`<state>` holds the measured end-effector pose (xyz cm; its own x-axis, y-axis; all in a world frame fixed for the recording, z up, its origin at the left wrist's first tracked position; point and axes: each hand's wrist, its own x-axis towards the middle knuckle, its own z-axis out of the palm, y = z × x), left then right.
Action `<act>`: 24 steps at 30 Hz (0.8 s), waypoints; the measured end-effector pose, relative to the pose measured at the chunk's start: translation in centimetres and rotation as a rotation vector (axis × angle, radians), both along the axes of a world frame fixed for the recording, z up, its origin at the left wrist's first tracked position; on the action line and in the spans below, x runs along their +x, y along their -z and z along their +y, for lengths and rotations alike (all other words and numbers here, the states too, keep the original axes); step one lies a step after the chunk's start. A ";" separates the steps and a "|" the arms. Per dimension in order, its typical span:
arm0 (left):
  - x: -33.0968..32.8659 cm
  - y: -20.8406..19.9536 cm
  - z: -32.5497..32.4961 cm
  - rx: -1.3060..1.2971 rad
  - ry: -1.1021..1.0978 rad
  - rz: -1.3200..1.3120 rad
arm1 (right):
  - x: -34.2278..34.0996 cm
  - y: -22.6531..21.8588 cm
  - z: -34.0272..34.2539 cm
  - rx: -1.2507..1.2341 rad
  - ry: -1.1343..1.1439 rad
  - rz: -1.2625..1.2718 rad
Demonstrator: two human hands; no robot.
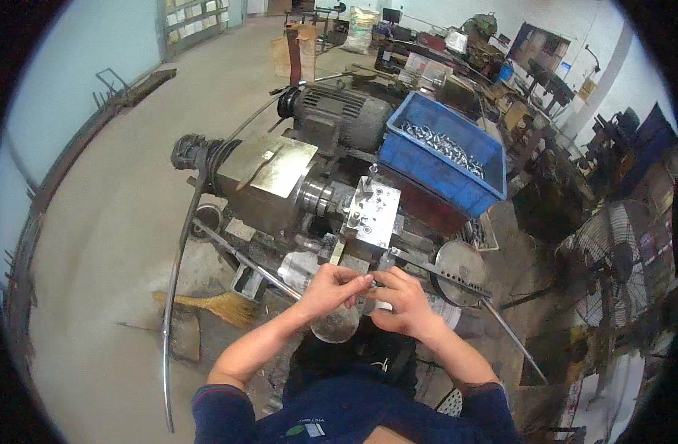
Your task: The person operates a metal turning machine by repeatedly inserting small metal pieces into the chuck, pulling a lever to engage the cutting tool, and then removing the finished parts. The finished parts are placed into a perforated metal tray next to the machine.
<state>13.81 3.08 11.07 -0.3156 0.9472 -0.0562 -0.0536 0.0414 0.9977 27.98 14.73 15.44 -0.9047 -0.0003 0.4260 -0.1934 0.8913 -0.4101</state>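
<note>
My left hand (pixel 330 288) and my right hand (pixel 404 300) meet fingertip to fingertip in front of a small lathe-like machine. The left thumb and fingers are pinched together. My right hand is closed, its fingers curled toward the left ones. Whatever sits between the fingertips is too small or hidden to make out. Just beyond the hands is the machine's metal tool block (pixel 376 214), with bolts on its top. To its left, a round chuck (pixel 317 198) sticks out of a headstock with a shiny cover plate (pixel 286 166).
A blue crate (pixel 444 174) of small shiny metal parts stands right of the motor (pixel 343 115). Long metal bars (pixel 178 255) slope across the left side. A straw broom (pixel 224 307) lies on the floor. At right stands a large fan (pixel 605 263). A perforated lever (pixel 442 272) extends rightward.
</note>
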 end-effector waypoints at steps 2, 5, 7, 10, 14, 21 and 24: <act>-1.0 0.5 -0.3 -0.012 -0.027 0.044 | -1.5 -0.3 0.2 0.040 -0.047 -0.051; -3.8 -0.3 -1.7 -0.073 -0.002 0.269 | -4.9 0.0 1.4 0.107 -0.075 -0.112; -6.4 -1.7 -4.7 -0.064 -0.122 0.485 | -8.1 -0.2 2.7 0.175 -0.052 -0.163; -9.7 -4.2 -11.6 -0.212 -0.495 0.683 | -13.6 0.7 5.4 0.423 0.103 -0.214; -12.6 -3.3 -21.5 -0.713 -0.712 1.158 | -18.2 4.7 8.1 0.366 0.310 -0.421; -9.5 3.0 -30.1 -1.065 -0.686 0.997 | -20.4 5.6 8.3 0.201 0.222 -0.410; -9.5 6.1 -29.1 -1.016 -0.852 1.041 | -20.9 4.7 7.4 0.147 0.219 -0.440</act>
